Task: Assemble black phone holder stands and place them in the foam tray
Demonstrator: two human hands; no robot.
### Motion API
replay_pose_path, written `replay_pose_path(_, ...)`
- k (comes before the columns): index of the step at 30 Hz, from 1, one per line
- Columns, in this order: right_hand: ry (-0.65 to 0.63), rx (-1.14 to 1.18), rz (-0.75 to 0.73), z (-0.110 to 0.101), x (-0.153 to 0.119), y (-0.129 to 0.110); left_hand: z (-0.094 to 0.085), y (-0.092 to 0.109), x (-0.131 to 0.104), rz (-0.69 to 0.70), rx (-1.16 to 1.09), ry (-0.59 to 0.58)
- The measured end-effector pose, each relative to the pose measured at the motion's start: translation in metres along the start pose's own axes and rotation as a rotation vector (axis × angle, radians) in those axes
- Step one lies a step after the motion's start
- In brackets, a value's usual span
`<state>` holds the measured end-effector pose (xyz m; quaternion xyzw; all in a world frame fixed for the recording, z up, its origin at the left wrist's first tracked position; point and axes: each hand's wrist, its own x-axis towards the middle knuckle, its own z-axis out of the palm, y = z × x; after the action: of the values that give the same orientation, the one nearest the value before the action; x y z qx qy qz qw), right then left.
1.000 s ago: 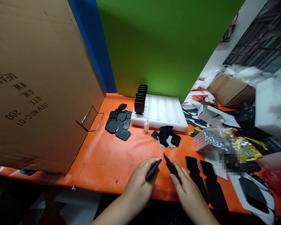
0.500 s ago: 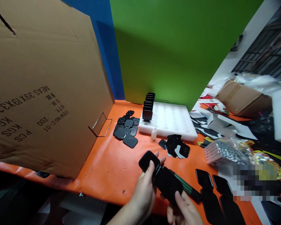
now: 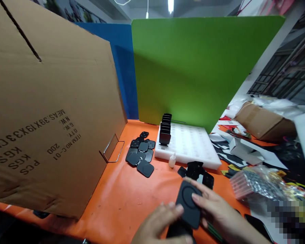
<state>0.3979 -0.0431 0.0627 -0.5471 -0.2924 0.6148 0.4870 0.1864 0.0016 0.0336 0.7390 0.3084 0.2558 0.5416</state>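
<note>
A black hinged device point(image 3: 189, 203) with a ring mark on its upper panel is tilted up near the bottom centre. My right hand point(image 3: 213, 206) grips that panel, thumb on its face and fingers behind. Over the device's lower part reaches my left hand point(image 3: 160, 223), fingers spread and slightly blurred; part of it lies beyond the bottom edge. Black square pieces point(image 3: 145, 168) lie in a pile to the left. Behind the device is a heap of thin black pads point(image 3: 194, 166). A small white bottle point(image 3: 172, 161) stands before a white foam tray point(image 3: 190, 139), which bears a row of black devices point(image 3: 165, 134).
A large cardboard box point(image 3: 58, 101) fills the left side, with a wire stand point(image 3: 114, 152) beside it. Green point(image 3: 193, 67) and blue point(image 3: 124, 74) panels rise behind the orange table point(image 3: 112, 203). Plastic-wrapped goods point(image 3: 256, 186) and another carton point(image 3: 266, 118) lie right.
My right hand has moved up to the ringed panel, and my left hand has released its earlier grip and moved lower. The device is turned more upright. The view has tipped upward.
</note>
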Motion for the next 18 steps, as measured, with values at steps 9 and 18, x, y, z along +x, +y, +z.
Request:
replay_pose_path(9,0.212,-0.717,-0.73,0.004,0.123,-0.117,-0.028,-0.081,0.019,-0.134,0.165,0.367)
replay_pose_path(18,0.118,-1.053,-0.61,0.003,0.18,-0.102,-0.026,-0.098,0.023,0.009,0.468,0.272)
